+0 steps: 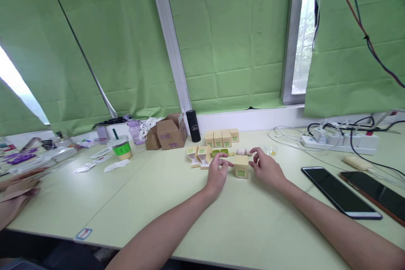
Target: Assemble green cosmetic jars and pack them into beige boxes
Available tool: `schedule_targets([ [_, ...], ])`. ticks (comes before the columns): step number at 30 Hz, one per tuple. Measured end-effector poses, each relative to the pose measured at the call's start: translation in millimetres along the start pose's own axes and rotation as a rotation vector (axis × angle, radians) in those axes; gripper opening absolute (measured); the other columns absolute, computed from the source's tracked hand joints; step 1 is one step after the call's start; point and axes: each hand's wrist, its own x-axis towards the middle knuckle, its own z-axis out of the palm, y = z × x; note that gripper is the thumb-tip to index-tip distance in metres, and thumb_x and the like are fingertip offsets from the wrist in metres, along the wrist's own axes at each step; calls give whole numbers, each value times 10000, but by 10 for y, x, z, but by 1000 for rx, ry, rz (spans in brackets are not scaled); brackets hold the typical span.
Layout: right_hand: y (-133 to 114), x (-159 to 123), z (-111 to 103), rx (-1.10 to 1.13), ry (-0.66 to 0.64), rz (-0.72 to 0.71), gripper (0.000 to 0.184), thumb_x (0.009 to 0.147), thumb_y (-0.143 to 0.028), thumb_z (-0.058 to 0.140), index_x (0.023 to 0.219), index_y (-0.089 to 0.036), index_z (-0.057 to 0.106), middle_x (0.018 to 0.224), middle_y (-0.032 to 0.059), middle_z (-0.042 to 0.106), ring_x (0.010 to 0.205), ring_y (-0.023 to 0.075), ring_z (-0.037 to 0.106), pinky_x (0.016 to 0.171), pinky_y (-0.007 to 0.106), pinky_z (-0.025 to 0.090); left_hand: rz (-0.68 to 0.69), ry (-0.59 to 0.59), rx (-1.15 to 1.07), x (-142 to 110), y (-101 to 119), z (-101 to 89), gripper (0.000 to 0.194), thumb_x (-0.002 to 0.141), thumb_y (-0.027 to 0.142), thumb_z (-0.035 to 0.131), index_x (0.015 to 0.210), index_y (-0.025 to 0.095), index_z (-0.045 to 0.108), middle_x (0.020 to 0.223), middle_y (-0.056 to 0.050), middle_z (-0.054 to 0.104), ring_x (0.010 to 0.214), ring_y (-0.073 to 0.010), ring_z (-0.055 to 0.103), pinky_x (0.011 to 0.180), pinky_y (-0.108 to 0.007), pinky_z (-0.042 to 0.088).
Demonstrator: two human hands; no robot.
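A small pale-yellow box (241, 161) with a green window in its front stands upright on the table between my hands. Fingertips of my left hand (217, 174) are at its left side, with the index finger stretched toward it. At its right side is my right hand (268, 168), thumb tip at the box and index finger raised apart from it. Behind and left stand two similar boxes with open flaps (203, 155). Green pieces (220, 152) and a pale pink roll-like item (242, 151) lie just behind the box.
Several closed small boxes (222, 138) stand in back, near a black cylinder (193, 125) and a cardboard carton (171, 133). Two phones (340, 192) and a power strip (341, 141) with cables are at right. A lidded cup (122, 148) and another person's hands (19, 190) are at left.
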Motion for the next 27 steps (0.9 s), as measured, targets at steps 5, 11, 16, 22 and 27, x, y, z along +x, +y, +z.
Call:
schedule_targets([
  [5,53,3,30,-149,-112,20,203,892,-232,592,1092,-259,618,935,47,756,873,248,685,605,295,309,-35,44,97,0,24,-2,159,868,185,515,1005,204,595,759,-25,738,712,-187,621,686,-292,420],
  [11,66,0,47,-129,-116,-4,171,834,-175,635,982,-251,671,932,63,768,874,260,700,607,294,322,-99,-17,194,31,-13,2,147,809,102,542,895,208,596,729,-18,732,685,-187,655,673,-283,451],
  [16,90,11,5,-78,-172,-13,268,782,-152,669,1033,-242,666,887,47,748,790,230,688,601,285,366,-84,-63,300,48,-102,3,180,790,71,532,867,211,615,703,-10,723,720,-192,687,711,-286,484],
  [22,89,30,-53,96,-215,-20,574,675,-232,795,1207,-220,580,1052,50,710,821,202,685,679,288,472,-76,-109,370,63,-181,-6,204,759,75,550,888,205,640,741,-13,747,729,-188,692,692,-276,479],
  [27,-23,28,8,335,-140,-48,537,700,-215,761,1189,-231,539,1183,50,663,717,142,641,677,295,511,-58,-102,382,80,-203,-7,196,759,82,554,879,210,643,738,-11,744,732,-189,695,713,-281,492],
])
